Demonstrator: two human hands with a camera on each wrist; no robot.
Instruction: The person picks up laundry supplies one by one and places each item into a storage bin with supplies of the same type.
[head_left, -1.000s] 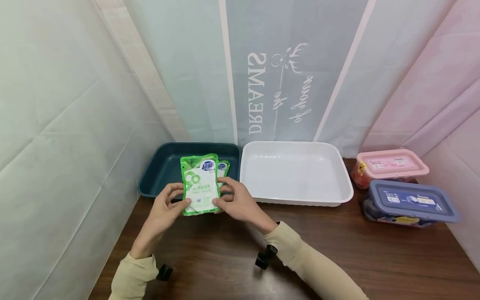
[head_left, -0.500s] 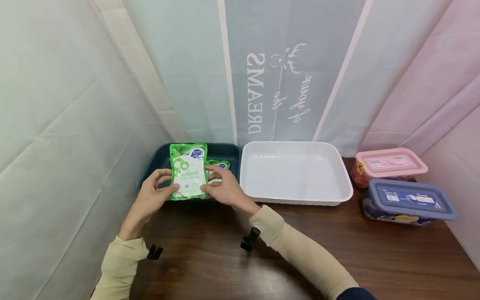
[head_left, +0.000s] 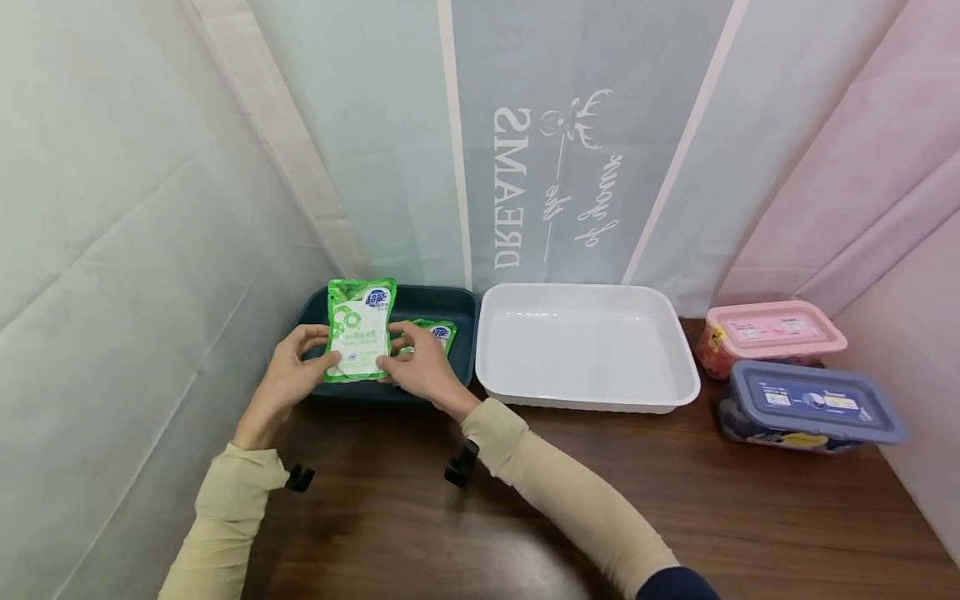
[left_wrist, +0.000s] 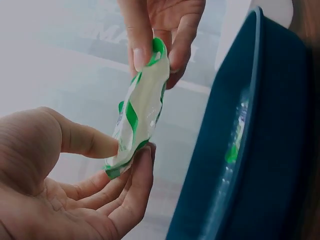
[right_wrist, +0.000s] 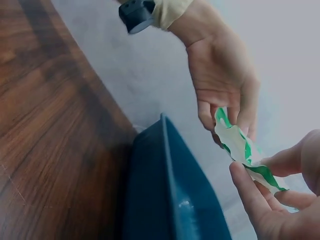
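Both hands pinch a green and white pouch by its lower corners, over the dark teal tray. My left hand grips the left edge with the thumb in front. On the right edge, my right hand does the same. Both wrist views show the pouch edge-on between the hands, above and apart from the tray's rim. A second, similar pouch lies inside the tray, partly hidden behind the right hand.
Right of the teal tray stands a white tray. Farther right are a lidded pink box and a lidded blue box. All stand on a brown wooden table. Fabric walls close off the left and back.
Both hands have carried the held pouch left and away from me, farther over the teal tray. More of the second pouch now shows. The trays and boxes have stayed in place.
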